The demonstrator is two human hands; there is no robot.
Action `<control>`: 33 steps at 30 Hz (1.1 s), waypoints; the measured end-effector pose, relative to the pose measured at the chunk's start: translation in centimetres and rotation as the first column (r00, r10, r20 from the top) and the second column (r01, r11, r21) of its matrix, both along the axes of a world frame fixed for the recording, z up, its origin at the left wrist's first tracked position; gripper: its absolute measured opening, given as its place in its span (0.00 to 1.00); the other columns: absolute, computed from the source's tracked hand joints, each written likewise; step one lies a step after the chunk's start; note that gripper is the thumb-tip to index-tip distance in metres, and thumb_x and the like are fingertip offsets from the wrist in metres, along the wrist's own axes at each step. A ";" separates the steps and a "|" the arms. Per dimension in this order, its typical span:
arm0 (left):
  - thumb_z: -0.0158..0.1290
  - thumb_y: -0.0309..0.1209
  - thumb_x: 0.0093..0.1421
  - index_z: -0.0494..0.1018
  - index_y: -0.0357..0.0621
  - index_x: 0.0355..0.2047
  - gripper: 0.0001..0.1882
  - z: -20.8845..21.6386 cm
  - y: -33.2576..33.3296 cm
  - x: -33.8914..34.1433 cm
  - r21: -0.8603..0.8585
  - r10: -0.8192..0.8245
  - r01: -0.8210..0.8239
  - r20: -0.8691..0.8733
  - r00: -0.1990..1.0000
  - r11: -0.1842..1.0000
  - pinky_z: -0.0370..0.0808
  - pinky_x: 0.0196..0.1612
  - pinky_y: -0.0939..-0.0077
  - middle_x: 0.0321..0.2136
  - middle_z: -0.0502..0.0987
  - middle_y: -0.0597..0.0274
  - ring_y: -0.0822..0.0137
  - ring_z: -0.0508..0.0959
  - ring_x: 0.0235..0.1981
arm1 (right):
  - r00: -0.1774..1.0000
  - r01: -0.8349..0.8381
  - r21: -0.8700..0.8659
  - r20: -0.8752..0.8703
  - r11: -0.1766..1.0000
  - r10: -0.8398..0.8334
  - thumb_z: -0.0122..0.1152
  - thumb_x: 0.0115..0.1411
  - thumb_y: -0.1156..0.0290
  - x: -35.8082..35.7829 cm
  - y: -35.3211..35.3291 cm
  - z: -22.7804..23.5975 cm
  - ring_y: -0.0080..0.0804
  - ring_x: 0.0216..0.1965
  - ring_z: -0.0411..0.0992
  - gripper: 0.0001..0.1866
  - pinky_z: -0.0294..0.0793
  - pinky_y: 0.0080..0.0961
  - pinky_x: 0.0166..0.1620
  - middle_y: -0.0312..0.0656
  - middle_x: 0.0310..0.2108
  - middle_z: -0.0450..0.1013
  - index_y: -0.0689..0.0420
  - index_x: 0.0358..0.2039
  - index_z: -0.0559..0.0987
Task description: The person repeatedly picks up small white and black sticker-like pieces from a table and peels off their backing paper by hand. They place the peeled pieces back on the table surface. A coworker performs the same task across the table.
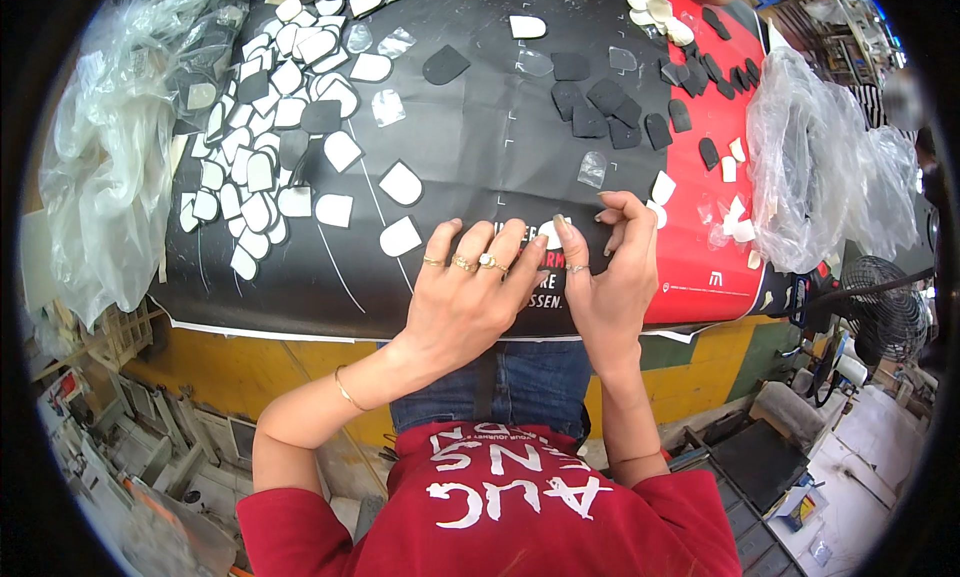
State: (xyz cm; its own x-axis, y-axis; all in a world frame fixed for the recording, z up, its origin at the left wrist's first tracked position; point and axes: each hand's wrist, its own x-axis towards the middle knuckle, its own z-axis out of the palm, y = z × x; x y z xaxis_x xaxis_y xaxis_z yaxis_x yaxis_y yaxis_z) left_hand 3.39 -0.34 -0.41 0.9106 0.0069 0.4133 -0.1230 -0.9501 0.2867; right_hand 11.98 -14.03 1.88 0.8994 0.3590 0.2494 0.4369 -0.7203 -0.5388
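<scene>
Between my fingertips is a small white rounded piece, partly covered by them. My left hand is closed, its index fingertip at the left edge of this piece and its other fingers curled over the black sheet. From the right, my right hand brings its thumb against the same piece, with the fingers bent above. Just left of my left hand lies a white arch-shaped piece with a dark edge, with a similar white piece beyond it.
A black and red printed sheet covers the table. Many white pieces are heaped at left; dark pieces lie scattered at centre right. Clear plastic bags hang over the right edge, others at left. A fan stands at right.
</scene>
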 end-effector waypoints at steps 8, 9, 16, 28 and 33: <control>0.65 0.39 0.53 0.81 0.53 0.45 0.18 0.9 2.3 -0.3 0.001 0.101 -0.101 -0.078 0.992 0.995 0.62 0.59 0.55 0.48 0.75 0.61 0.59 0.74 0.50 | 0.990 0.142 0.200 -0.032 0.969 -0.139 0.61 0.59 0.81 1.1 -1.8 -0.1 0.45 0.37 0.73 0.14 0.73 0.38 0.40 0.48 0.37 0.70 0.63 0.45 0.73; 0.65 0.39 0.54 0.80 0.52 0.45 0.19 1.0 3.4 -0.5 0.031 0.132 -0.130 -0.099 0.986 0.991 0.60 0.61 0.55 0.49 0.75 0.60 0.58 0.73 0.51 | 0.990 0.130 0.211 0.032 0.969 -0.140 0.62 0.59 0.80 1.2 -2.7 0.3 0.45 0.38 0.73 0.11 0.73 0.37 0.41 0.47 0.37 0.71 0.63 0.43 0.74; 0.62 0.38 0.58 0.77 0.46 0.50 0.21 1.7 9.0 -1.8 0.224 0.414 -0.409 0.027 0.910 0.885 0.54 0.64 0.57 0.53 0.73 0.55 0.56 0.70 0.57 | 0.987 0.162 0.087 0.011 0.983 -0.163 0.67 0.61 0.70 3.5 -7.4 1.4 0.42 0.38 0.75 0.11 0.73 0.35 0.39 0.47 0.36 0.74 0.63 0.41 0.80; 0.65 0.30 0.54 0.81 0.46 0.43 0.15 3.1 -3.3 1.8 -0.465 0.010 0.006 0.032 0.999 0.886 0.66 0.53 0.64 0.41 0.79 0.61 0.60 0.78 0.42 | 0.993 0.038 0.361 -0.118 0.932 0.005 0.71 0.56 0.75 1.9 -6.0 1.3 0.28 0.25 0.70 0.08 0.70 0.25 0.31 0.41 0.27 0.74 0.64 0.33 0.79; 0.63 0.23 0.57 0.79 0.35 0.43 0.13 3.9 -5.3 1.5 -0.850 -0.030 -0.048 -0.075 0.997 0.525 0.75 0.41 0.74 0.37 0.79 0.55 0.67 0.79 0.35 | 0.892 0.111 0.646 -0.400 0.755 0.212 0.68 0.57 0.81 -0.9 -6.7 2.3 0.15 0.28 0.70 0.04 0.70 0.16 0.33 0.35 0.28 0.78 0.65 0.33 0.80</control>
State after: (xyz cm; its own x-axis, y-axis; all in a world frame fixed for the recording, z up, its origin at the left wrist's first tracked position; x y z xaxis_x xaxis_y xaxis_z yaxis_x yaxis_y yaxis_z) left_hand 4.90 -5.67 3.46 0.9340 0.3281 0.1417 -0.0582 -0.2517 0.9661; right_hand 11.06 -20.77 4.15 0.9511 0.3071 0.0341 0.0732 -0.1167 -0.9905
